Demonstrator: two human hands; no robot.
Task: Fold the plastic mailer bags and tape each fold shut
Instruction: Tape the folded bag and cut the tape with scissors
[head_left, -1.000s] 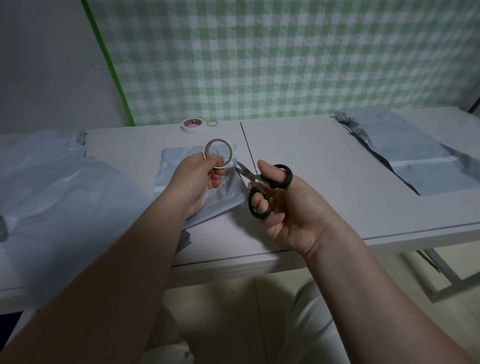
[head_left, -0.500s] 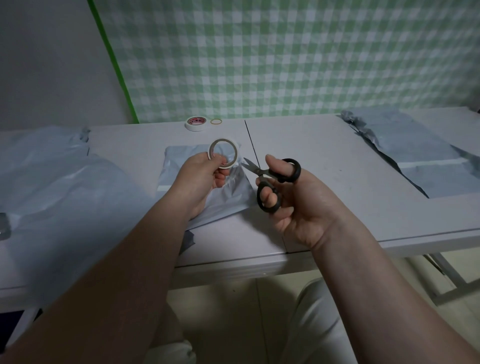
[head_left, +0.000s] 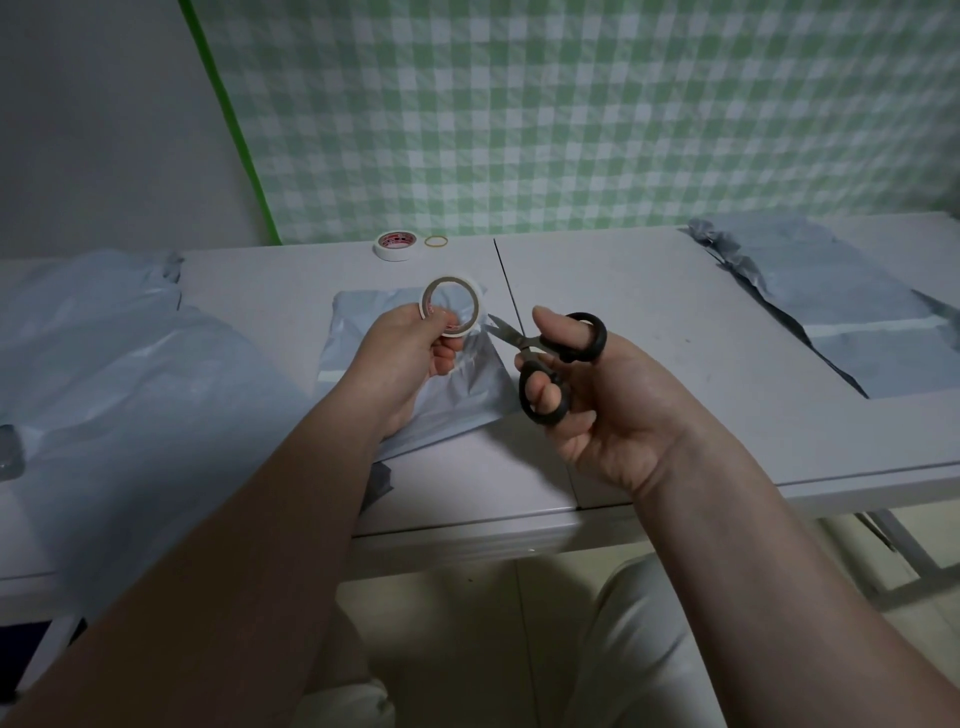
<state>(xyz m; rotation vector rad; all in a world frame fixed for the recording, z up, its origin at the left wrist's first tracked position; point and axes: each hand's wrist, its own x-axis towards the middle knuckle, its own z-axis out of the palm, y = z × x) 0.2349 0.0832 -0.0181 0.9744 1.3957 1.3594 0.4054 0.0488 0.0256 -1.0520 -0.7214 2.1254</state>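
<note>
The folded mailer bag (head_left: 415, 374) lies on the table (head_left: 649, 322) under my hands, fold not taped yet. My left hand (head_left: 410, 358) pinches the tape roll (head_left: 451, 312) upright above it; my right hand (head_left: 597, 395) is closed thru the scissors (head_left: 545, 358), blades barely apart, tips just beside the roll. Risk: w/ nothing pressing it, the fold springs open, or the tape end sticks back.

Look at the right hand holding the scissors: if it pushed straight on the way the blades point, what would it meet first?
Probably the tape roll held in the left hand. The scissors in the right hand point up-left at its lower right edge, tips close; depth is uncertain from one view.
</note>
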